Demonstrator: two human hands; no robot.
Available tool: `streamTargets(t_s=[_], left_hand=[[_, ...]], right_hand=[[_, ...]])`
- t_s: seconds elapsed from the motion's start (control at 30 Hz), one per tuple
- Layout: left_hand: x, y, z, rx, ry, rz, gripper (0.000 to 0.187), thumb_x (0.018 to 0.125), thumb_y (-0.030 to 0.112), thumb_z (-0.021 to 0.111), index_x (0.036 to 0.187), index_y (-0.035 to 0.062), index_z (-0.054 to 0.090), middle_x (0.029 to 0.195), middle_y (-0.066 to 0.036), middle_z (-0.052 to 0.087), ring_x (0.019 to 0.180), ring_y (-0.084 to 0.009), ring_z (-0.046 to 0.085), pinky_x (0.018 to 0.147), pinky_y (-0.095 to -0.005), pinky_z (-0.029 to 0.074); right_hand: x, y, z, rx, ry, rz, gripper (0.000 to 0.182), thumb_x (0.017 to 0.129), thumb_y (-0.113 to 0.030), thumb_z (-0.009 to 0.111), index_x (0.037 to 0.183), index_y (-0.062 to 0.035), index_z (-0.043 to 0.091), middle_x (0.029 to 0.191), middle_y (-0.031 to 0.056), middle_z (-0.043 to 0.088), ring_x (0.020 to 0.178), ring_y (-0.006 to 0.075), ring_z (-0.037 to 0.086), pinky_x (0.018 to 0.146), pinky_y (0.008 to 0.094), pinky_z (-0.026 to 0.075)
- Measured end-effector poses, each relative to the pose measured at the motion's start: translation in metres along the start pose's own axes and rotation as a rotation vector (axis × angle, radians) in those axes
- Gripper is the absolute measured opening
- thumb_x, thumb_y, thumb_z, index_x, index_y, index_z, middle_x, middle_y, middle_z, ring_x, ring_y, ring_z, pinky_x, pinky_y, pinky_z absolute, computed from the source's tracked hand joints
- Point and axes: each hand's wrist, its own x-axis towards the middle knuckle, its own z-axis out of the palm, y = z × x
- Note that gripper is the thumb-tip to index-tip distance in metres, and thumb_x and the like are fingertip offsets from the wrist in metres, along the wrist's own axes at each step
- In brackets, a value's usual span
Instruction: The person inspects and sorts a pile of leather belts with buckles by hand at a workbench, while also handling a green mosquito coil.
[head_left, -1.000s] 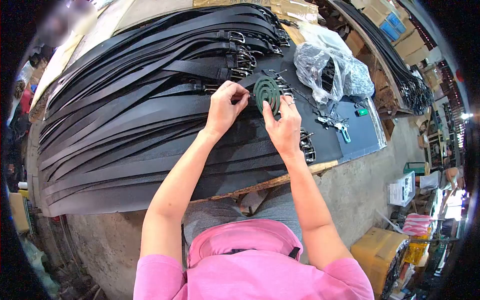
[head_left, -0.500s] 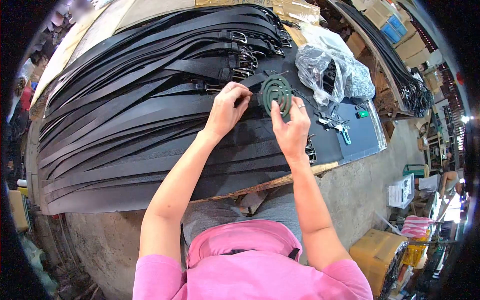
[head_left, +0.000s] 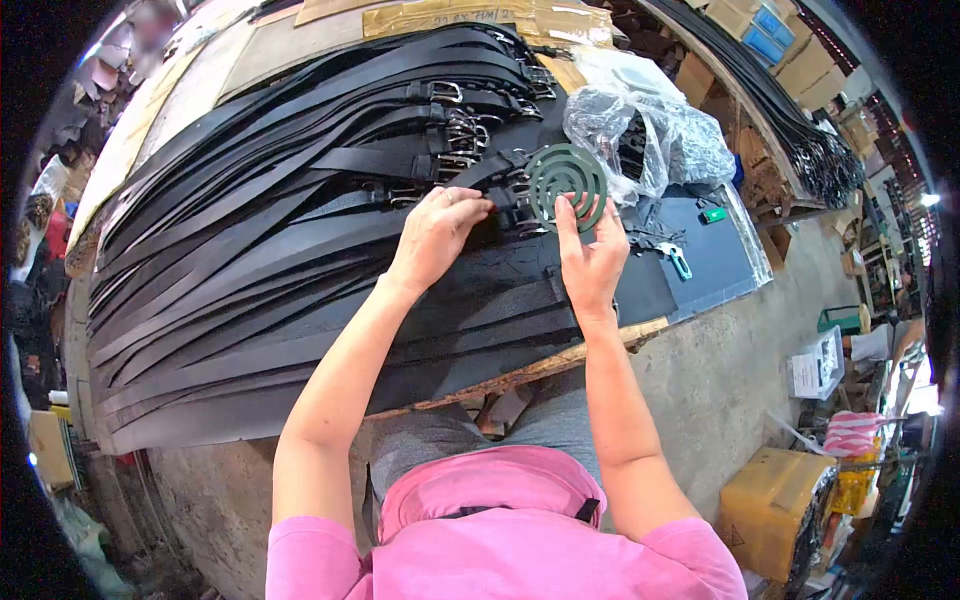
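My right hand (head_left: 592,258) pinches a flat green mosquito coil (head_left: 567,158) between thumb and fingers. The coil is held up above the buckle ends of some belts, its spiral facing me. To its left, my left hand (head_left: 436,235) is closed, thumb against fingers, just over the black belts (head_left: 260,225); what its fingertips hold, if anything, is hidden. Many belts lie side by side across the table, with their metal buckles (head_left: 468,130) bunched beyond my hands.
Clear plastic bags (head_left: 690,145) lie behind my right hand. A teal-handled tool (head_left: 681,262) and a small green item (head_left: 713,215) rest on the table's right part. More belts (head_left: 770,110) hang over another table. A taped carton (head_left: 770,510) stands on the floor.
The mosquito coil is turned to face me more fully, and buckle ends now show beside it. My left hand stays closed over the belts. The whole view has shifted slightly.
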Motion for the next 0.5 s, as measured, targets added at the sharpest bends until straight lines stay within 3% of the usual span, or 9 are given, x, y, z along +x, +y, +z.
streamTargets(t_s=[0.03,0.07,0.1,0.13,0.17,0.2,0.33,0.5], left_hand=[[0.008,0.003,-0.004,-0.04,-0.008,-0.078,0.014,0.085,0.009,0.068,0.098,0.0061,0.072,0.097,-0.012,0.069,0.092,-0.0293,0.066,0.079,-0.0373,0.053],[0.016,0.007,-0.008,-0.08,-0.016,-0.157,0.013,0.086,0.009,0.067,0.097,0.005,0.072,0.094,-0.013,0.07,0.09,-0.03,0.067,0.078,-0.0377,0.053],[0.024,0.009,-0.011,-0.119,-0.024,-0.237,0.012,0.086,0.008,0.066,0.096,0.0038,0.071,0.091,-0.015,0.07,0.088,-0.0306,0.068,0.077,-0.038,0.053],[0.031,0.006,-0.015,-0.153,-0.07,-0.241,0.016,0.09,0.008,0.065,0.102,-0.0012,0.069,0.089,-0.017,0.072,0.077,-0.0281,0.07,0.075,-0.0336,0.053],[0.039,0.0,-0.019,-0.229,-0.203,-0.348,0.017,0.091,0.01,0.065,0.103,-0.002,0.07,0.088,-0.014,0.073,0.079,-0.0168,0.068,0.075,-0.0309,0.052],[0.043,-0.008,-0.022,-0.294,-0.288,-0.377,0.019,0.091,0.011,0.066,0.103,-0.0026,0.07,0.087,-0.012,0.073,0.08,-0.0133,0.066,0.075,-0.0298,0.051],[0.05,-0.031,-0.017,-0.363,-0.445,-0.452,0.023,0.09,0.014,0.068,0.104,-0.0033,0.072,0.087,-0.006,0.073,0.081,-0.0091,0.064,0.077,-0.0272,0.051],[0.056,-0.025,-0.018,-0.378,-0.474,-0.537,0.024,0.086,0.019,0.074,0.099,-0.0018,0.074,0.085,-0.008,0.073,0.078,-0.0083,0.063,0.075,-0.0259,0.051]], right_hand=[[0.001,0.0,-0.001,0.048,0.01,0.038,0.009,0.087,-0.009,0.071,0.09,-0.0007,0.068,0.087,0.0121,0.068,0.079,0.0276,0.064,0.073,0.0375,0.049],[0.0,0.007,0.0,0.106,0.01,0.079,0.01,0.09,-0.01,0.07,0.093,0.0002,0.068,0.089,0.0092,0.07,0.081,0.0199,0.065,0.074,0.0326,0.05],[0.0,0.008,0.003,0.259,0.021,0.15,0.011,0.092,-0.01,0.069,0.093,0.0005,0.068,0.089,0.008,0.07,0.081,0.0174,0.065,0.074,0.0306,0.05],[0.001,0.008,0.008,0.412,0.03,0.22,0.011,0.093,-0.01,0.068,0.094,0.0008,0.067,0.089,0.0067,0.07,0.082,0.0149,0.064,0.075,0.0285,0.05],[0.002,0.008,0.01,0.568,0.039,0.288,0.012,0.094,-0.011,0.067,0.095,0.0011,0.067,0.089,0.0055,0.07,0.082,0.0124,0.064,0.076,0.0265,0.05],[0.004,0.009,0.009,0.592,-0.024,0.34,0.012,0.096,-0.011,0.065,0.098,0.0004,0.067,0.092,0.0032,0.07,0.084,0.0087,0.064,0.077,0.0239,0.051],[0.003,0.031,0.024,0.793,-0.099,0.663,0.015,0.096,-0.016,0.066,0.102,-0.0029,0.069,0.094,0.004,0.071,0.082,0.0111,0.067,0.075,0.0282,0.055],[-0.001,0.036,0.029,0.78,-0.07,0.678,0.017,0.096,-0.017,0.065,0.103,-0.0013,0.069,0.096,0.0051,0.071,0.084,0.0116,0.068,0.076,0.0272,0.055]])
